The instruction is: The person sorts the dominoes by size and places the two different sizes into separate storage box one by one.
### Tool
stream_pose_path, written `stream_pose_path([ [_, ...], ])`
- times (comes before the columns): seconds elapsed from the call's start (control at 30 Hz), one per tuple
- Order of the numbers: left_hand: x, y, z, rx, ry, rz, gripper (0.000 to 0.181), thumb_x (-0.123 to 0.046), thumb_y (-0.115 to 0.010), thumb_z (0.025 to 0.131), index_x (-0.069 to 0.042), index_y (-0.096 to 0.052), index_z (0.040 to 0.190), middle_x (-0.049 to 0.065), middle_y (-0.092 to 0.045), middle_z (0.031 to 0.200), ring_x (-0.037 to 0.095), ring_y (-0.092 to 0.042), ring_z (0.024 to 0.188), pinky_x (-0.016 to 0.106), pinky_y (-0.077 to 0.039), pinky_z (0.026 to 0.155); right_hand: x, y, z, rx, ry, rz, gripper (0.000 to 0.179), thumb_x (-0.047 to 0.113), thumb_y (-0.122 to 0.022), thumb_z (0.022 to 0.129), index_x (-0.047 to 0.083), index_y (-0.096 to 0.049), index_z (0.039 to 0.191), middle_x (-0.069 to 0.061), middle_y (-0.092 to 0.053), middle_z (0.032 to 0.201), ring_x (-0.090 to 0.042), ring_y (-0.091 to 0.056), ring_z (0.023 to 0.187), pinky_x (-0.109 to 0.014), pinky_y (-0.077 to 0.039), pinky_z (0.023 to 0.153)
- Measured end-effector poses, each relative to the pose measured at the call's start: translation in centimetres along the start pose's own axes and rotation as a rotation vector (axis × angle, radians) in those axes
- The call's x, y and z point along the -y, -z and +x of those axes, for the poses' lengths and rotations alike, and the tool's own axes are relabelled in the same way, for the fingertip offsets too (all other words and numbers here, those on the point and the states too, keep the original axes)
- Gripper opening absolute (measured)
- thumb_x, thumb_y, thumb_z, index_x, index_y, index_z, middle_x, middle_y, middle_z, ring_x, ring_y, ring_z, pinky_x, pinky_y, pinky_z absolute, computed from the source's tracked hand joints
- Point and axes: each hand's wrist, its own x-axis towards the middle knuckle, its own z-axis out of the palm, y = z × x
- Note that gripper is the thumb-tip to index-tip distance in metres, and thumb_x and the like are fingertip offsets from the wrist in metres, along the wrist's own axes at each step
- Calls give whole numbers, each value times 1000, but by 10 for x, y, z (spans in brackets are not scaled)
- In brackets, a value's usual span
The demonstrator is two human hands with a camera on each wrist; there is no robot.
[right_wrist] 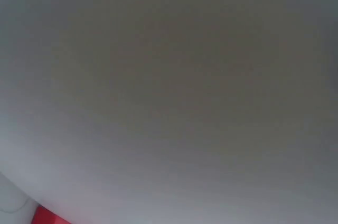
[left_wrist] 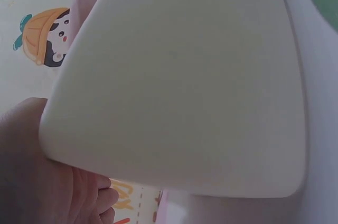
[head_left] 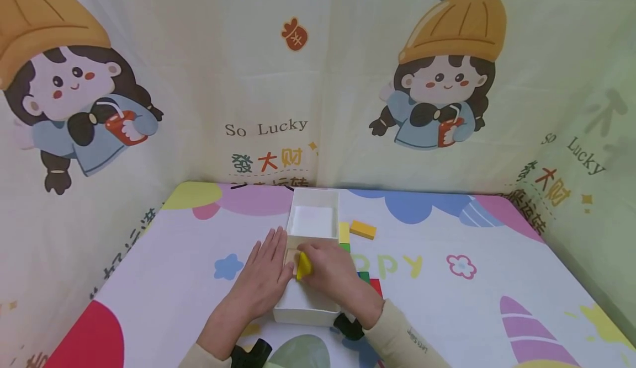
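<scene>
A long white box (head_left: pixel 314 196) stands in front of me with a divider across it. Over its near part, my right hand (head_left: pixel 328 266) pinches a yellow block (head_left: pixel 304 266). Beside that block is a pale wooden block (head_left: pixel 291 256). My left hand (head_left: pixel 265 274) lies along the box's left side, fingers straight, thumb close to the blocks. In the left wrist view the white box wall (left_wrist: pixel 179 86) covers most of the picture, with part of the left hand (left_wrist: pixel 31 166) at its edge. White surface fills nearly all of the right wrist view.
Right of the box lie an orange block (head_left: pixel 363 229), a yellow block (head_left: pixel 344 232) and a green block (head_left: pixel 345 247). Green (head_left: pixel 365 276) and red (head_left: pixel 376 286) blocks show past my right wrist. The patterned tabletop (head_left: pixel 447 302) meets a printed cloth backdrop (head_left: pixel 348 81).
</scene>
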Motion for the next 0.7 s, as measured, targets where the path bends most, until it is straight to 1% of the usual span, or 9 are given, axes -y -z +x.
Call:
stream_pose_path([
  [0.17,0,0,1,3,6,-3,69,-35,-43,104,-2,-17,158,12,-16,167,32,-11,155,56,-12,125,2,-1,-1,-2,-4,-55,51,28,-84,78,21,-67,125,3,-69,127,-20,-62,120,-44,-48,108],
  [0.27,0,0,1,-1,6,2,69,-36,-42,104,-3,-16,158,12,-16,167,32,-11,155,55,-12,125,2,-1,-1,-14,-3,-75,49,27,-83,78,21,-67,124,3,-69,126,-20,-64,118,-44,-47,108],
  [0.47,0,0,-1,-10,3,2,70,-37,-43,103,-4,-17,158,9,-15,167,32,-11,155,54,-13,125,3,0,-2,-40,6,-74,45,26,-84,77,20,-69,119,2,-71,121,-19,-66,113,-44,-48,107],
  [0.7,1,-1,1,15,21,7,70,-38,-42,104,-3,-15,158,12,-14,167,31,-10,156,55,-12,125,4,-2,-2,-53,17,-108,42,29,-84,78,20,-70,117,3,-71,120,-18,-66,113,-42,-49,107],
])
